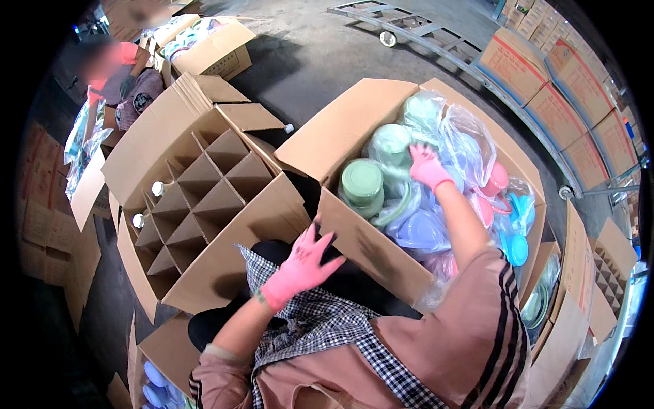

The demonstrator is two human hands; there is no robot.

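In the open carton (375, 252) at the person's right, bagged plastic ware lies heaped: a green container (363, 183) near the left wall, a pale green container (391, 142) beyond it, purple pieces (417, 228) toward the near side, pink pieces (496, 178) and bright blue pieces (516, 249) along the right. The right hand (430, 167), in a pink glove, reaches onto this heap with its fingers at the pale green container; whether they grip it, I cannot tell. The left hand (303, 264), gloved alike, is empty, its fingers spread wide above the lap, near the corner of a divided carton (235, 249). Cardboard dividers (204, 194) part that carton into cells, and two white caps (158, 188) show at its left side
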